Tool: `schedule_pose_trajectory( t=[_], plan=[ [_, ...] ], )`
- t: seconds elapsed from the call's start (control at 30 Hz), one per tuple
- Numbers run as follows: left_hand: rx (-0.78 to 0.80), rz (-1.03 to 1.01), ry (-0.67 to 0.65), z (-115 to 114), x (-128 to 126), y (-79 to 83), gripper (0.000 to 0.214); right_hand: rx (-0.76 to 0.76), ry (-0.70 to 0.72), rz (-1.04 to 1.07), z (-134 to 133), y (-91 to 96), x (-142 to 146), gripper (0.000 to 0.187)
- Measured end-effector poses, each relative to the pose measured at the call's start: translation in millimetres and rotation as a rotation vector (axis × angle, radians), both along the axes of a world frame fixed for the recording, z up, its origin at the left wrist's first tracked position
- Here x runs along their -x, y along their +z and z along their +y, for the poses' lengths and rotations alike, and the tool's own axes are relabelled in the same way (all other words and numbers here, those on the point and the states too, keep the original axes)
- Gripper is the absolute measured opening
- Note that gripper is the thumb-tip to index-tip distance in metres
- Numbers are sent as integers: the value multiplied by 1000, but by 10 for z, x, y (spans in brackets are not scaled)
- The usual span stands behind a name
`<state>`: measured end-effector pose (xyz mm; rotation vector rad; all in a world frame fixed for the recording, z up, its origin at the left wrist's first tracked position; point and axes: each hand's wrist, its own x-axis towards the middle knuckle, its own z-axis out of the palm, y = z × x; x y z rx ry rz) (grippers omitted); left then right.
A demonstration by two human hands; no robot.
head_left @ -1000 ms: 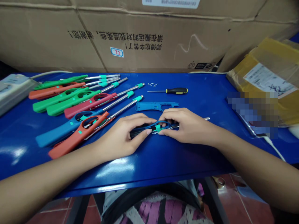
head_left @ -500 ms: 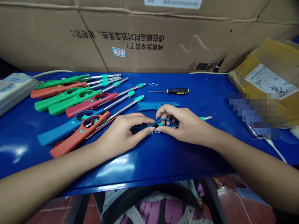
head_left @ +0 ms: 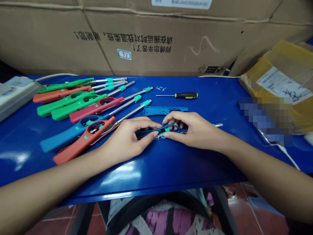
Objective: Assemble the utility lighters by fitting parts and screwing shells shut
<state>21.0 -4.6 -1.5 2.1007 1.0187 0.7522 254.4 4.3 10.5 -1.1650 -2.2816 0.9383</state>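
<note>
Between my hands lies an opened blue long-nosed lighter [head_left: 172,125], its inner parts and a thin white wire exposed. My left hand [head_left: 130,134] grips the handle end, thumb along the near edge and fingers over the far side. At the trigger loop, the curled fingers and thumb of my right hand [head_left: 193,129] pinch the lighter beside a bit of green tape [head_left: 167,130]. The metal tube's tip [head_left: 218,125] pokes out past my right hand; most of the tube is hidden. Just behind sits a loose blue half-shell [head_left: 156,111], apart from both hands.
Several assembled lighters, among them a red-orange one [head_left: 73,147], lie at left beside a pale box [head_left: 18,94]. Behind are a screwdriver [head_left: 186,95] and tiny white bits [head_left: 160,88]. A large carton [head_left: 137,19] stands at the back; a taped parcel [head_left: 276,58] and white cable [head_left: 288,155] are right.
My left thumb has slid slightly left, away from the green tape. The right hand has shifted a little and still pinches the lighter. The other objects look unmoved.
</note>
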Motion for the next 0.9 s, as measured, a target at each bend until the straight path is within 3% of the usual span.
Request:
schedule_pose_trajectory(
  t=[0.2, 0.47, 0.67, 0.9],
  plan=[
    [-45, 28, 19, 13, 27, -21, 21, -28, 30, -139, 30, 60, -55, 15],
    [-134, 53, 2, 1, 5, -33, 22, -143, 40, -165, -5, 8, 12, 12],
    [-146, 57, 9, 27, 25, -55, 17, -77, 126, -175, 7, 72, -35, 18],
    [-143, 36, 9, 21, 40, -41, 14, -112, 115, -213, 19, 58, -80, 14]
  ],
)
